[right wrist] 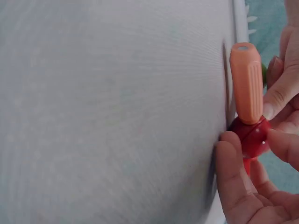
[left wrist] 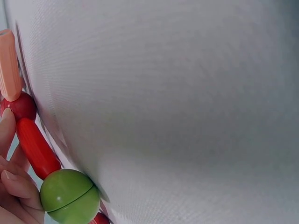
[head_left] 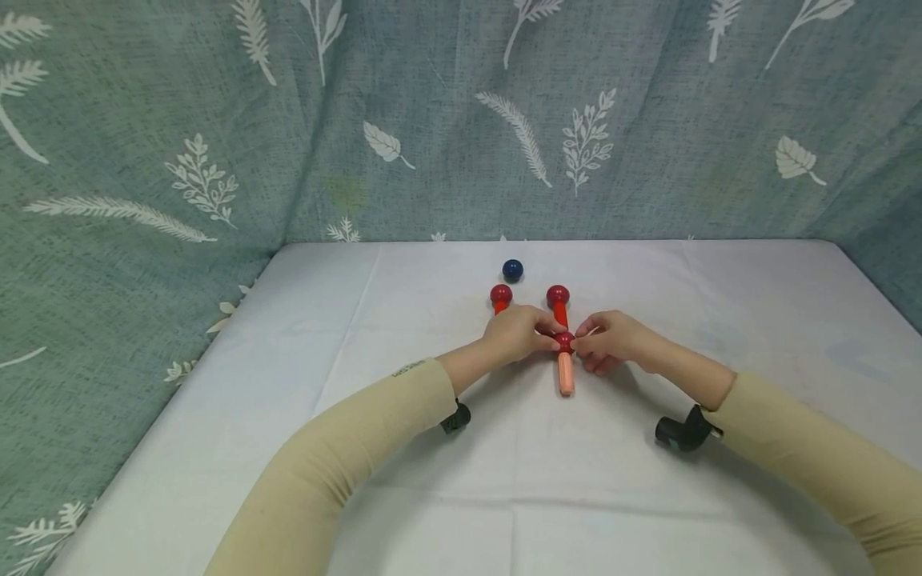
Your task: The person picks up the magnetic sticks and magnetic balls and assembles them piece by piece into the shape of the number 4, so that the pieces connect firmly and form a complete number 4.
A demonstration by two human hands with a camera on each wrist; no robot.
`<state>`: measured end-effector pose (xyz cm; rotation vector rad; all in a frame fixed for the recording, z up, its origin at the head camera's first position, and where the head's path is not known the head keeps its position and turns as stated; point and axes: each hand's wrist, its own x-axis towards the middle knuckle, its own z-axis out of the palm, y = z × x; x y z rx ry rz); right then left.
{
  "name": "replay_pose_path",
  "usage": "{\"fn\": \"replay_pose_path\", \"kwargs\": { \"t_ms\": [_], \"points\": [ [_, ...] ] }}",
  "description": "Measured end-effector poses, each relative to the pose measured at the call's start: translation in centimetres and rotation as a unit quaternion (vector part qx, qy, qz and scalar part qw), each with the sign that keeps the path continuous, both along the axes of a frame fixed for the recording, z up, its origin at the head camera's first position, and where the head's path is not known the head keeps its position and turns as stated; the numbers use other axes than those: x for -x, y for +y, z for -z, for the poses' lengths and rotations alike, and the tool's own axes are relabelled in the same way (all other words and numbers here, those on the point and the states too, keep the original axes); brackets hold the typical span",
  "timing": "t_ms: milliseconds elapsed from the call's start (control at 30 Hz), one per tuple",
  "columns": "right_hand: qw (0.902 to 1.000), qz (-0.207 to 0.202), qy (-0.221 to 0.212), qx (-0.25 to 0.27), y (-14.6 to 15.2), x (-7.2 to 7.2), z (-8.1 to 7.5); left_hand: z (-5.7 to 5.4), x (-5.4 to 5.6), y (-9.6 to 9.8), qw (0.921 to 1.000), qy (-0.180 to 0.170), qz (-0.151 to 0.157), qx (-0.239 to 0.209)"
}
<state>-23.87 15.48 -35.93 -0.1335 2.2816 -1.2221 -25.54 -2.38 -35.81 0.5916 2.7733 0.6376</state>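
Note:
My left hand (head_left: 517, 332) pinches a small red ball (head_left: 564, 343) from the left, its thumb tip against it. From the other side my right hand (head_left: 612, 342) holds the same ball between thumb and fingers, shown closely in the right wrist view. A ribbed orange stick (right wrist: 247, 84) is joined to this ball and points toward me. A red stick (left wrist: 38, 148) runs from the ball to a green ball (left wrist: 70, 196) in the left wrist view; the left hand hides that ball in the head view.
Farther back, two more red balls (head_left: 501, 294) top red sticks, one stick partly hidden by the left hand. A dark blue ball (head_left: 513, 270) lies behind them. The white-covered table (head_left: 432, 496) ends at a green leaf-patterned cloth (head_left: 446, 160).

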Motion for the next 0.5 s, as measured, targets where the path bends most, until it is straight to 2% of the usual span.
{"fn": "replay_pose_path", "kwargs": {
  "t_ms": [267,400,500],
  "points": [
    [0.9994,0.027,0.0,0.023,-0.3,0.4,0.6,0.0,0.1,0.0,1.0,0.003,0.007,0.001],
    [0.9989,0.032,-0.012,0.031,-0.5,0.5,0.6,-0.4,0.2,-0.1,0.9998,-0.017,0.005,-0.001],
    [0.9987,0.039,-0.015,0.03,-0.6,0.4,0.7,-1.1,0.7,-0.3,0.9996,-0.026,0.0,-0.009]
  ]
}}
